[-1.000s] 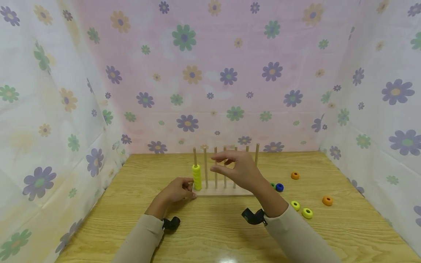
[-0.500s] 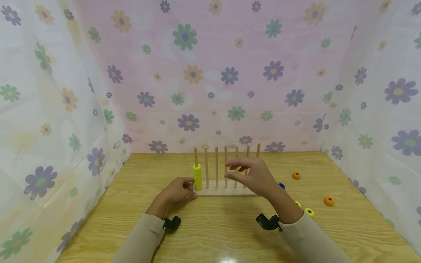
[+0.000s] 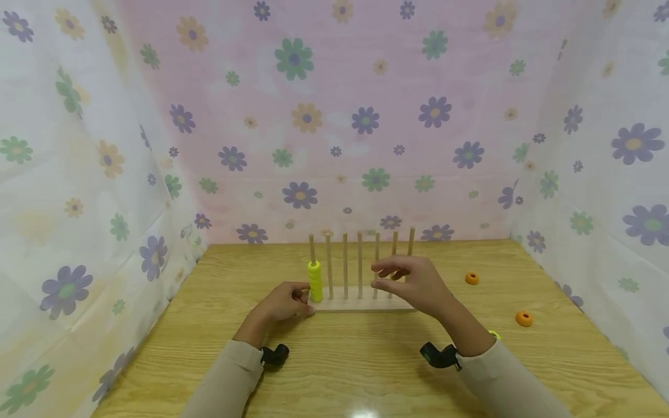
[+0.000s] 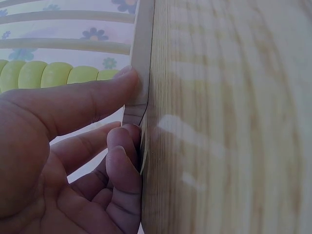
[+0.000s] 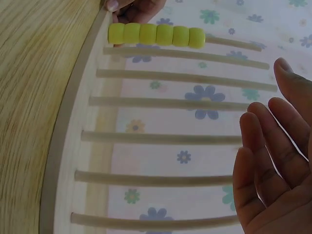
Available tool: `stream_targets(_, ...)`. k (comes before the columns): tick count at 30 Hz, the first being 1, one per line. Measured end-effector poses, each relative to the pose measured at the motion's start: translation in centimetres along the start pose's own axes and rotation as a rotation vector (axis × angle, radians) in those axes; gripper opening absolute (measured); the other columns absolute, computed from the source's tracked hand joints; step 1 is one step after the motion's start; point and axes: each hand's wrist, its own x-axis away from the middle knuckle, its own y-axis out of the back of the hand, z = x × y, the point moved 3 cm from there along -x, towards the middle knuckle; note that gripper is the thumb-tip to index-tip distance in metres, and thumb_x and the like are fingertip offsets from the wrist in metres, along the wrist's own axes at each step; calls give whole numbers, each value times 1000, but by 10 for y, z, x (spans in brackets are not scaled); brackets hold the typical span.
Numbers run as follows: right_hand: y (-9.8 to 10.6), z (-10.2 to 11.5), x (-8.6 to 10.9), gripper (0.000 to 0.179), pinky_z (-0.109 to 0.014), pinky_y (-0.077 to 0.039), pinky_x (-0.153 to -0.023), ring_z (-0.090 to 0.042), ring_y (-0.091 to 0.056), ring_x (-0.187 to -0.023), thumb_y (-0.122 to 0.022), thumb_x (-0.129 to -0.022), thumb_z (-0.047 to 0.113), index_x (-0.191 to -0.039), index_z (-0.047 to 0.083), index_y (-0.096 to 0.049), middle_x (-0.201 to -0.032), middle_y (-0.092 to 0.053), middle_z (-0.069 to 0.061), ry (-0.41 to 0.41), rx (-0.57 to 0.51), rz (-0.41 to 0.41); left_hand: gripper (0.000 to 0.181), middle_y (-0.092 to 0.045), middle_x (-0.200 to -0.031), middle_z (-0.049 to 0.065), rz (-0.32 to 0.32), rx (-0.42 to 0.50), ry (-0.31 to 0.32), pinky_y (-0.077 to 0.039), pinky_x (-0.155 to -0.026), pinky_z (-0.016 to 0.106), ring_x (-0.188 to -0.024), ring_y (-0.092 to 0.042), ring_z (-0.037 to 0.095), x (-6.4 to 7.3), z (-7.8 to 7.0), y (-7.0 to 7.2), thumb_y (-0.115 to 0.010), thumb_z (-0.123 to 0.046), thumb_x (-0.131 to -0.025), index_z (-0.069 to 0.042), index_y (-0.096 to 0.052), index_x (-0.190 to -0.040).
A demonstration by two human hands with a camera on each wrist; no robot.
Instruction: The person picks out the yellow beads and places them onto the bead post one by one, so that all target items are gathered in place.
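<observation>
A wooden peg stand (image 3: 345, 305) with a row of upright pegs sits on the table. Yellow beads (image 3: 315, 281) are stacked on its leftmost peg, and several of them show in the right wrist view as a yellow row (image 5: 156, 35). My left hand (image 3: 282, 303) holds the left end of the base; in the left wrist view its thumb (image 4: 109, 92) presses the base's edge while the other fingers curl at the end. Over the right-hand pegs hovers my right hand (image 3: 415, 281), thumb and fingers loosely bent and apart, with nothing between them.
Two orange beads (image 3: 472, 278) (image 3: 524, 318) lie apart on the right of the wooden table (image 3: 334, 360). Part of a yellow bead (image 3: 494, 335) peeks out beside my right sleeve (image 3: 507, 371). Flowered cloth (image 3: 334, 116) encloses the table's back and sides.
My right hand has moved right and slightly down, away from the left pegs. Its hand and arm now cover the blue and green beads and one yellow bead. My left hand stays on the base.
</observation>
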Motion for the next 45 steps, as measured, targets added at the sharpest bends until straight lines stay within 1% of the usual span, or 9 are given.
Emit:
stream_targets(3, 4, -4, 4, 27, -33, -60, -78, -8, -72, -92, -82, -91, 34, -116, 26, -78, -111, -77, 3, -18, -1, 1, 71, -64, -102, 8, -2, 7, 12, -49, -70, 30, -86, -56, 19, 0, 0, -1, -82, -12, -89, -2, -50, -152)
stream_targets(6, 7, -8, 9, 24, -32, -60, -77, -7, -71, -92, -82, -90, 35, -114, 30, -78, -112, -76, 8, -44, -8, 3, 72, -64, -102, 8, -2, 19, 19, -48, -70, 30, -86, -56, 19, -1, 0, -1, -82, -12, -89, -1, -49, -153)
stream_targets(11, 10, -14, 19, 24, -29, -60, -77, -5, -71, -91, -82, -90, 37, -113, 33, -78, -107, -75, 14, -68, 3, 27, 71, -64, -101, 8, 4, 16, 13, -49, -68, 30, -84, -56, 19, -1, 1, -2, -82, -11, -90, -2, -50, -152)
stream_targets(19, 14, -24, 31, 23, -31, -59, -78, -5, -70, -90, -82, -89, 39, -111, 33, -77, -107, -77, 9, -109, 29, 51, 70, -64, -100, 8, 2, 13, 10, -49, -67, 29, -82, -56, 19, 0, 1, -2, -82, -11, -89, -3, -52, -152)
stream_targets(24, 18, -29, 36, 23, -33, -59, -78, -5, -70, -91, -81, -90, 39, -112, 34, -77, -106, -75, 14, -110, 26, 65, 69, -64, -98, 9, 4, 13, 11, -47, -66, 28, -81, -55, 18, 1, -1, -1, -82, -11, -89, -3, -53, -151)
stream_targets(28, 21, -36, 41, 21, -33, -59, -78, -6, -70, -91, -81, -90, 38, -110, 34, -77, -106, -75, 14, -121, 25, 88, 70, -64, -99, 9, 1, 19, 15, -47, -65, 28, -81, -54, 18, 2, -3, -1, -82, -10, -89, -2, -52, -151)
stream_targets(36, 37, -52, 56, 23, -33, -59, -79, -7, -69, -95, -79, -91, 41, -112, 33, -77, -112, -76, 5, -196, 22, 153, 63, -63, -97, 9, 4, 14, 0, -48, -66, 30, -79, -54, 19, 1, -3, -2, -81, -10, -90, -6, -57, -148)
stream_targets(40, 47, -60, 63, 24, -32, -59, -79, -8, -69, -95, -78, -92, 39, -115, 31, -76, -114, -76, 2, -199, 14, 182, 67, -64, -99, 8, -1, 9, 7, -48, -68, 30, -82, -55, 19, 0, -1, -2, -82, -11, -89, -5, -55, -150)
stream_targets(45, 58, -67, 68, 24, -32, -58, -78, -13, -71, -94, -78, -94, 32, -117, 28, -76, -114, -76, -3, -182, 2, 187, 68, -64, -101, 8, -6, 2, 9, -49, -69, 31, -84, -55, 19, 0, 2, -2, -83, -12, -89, -5, -54, -150)
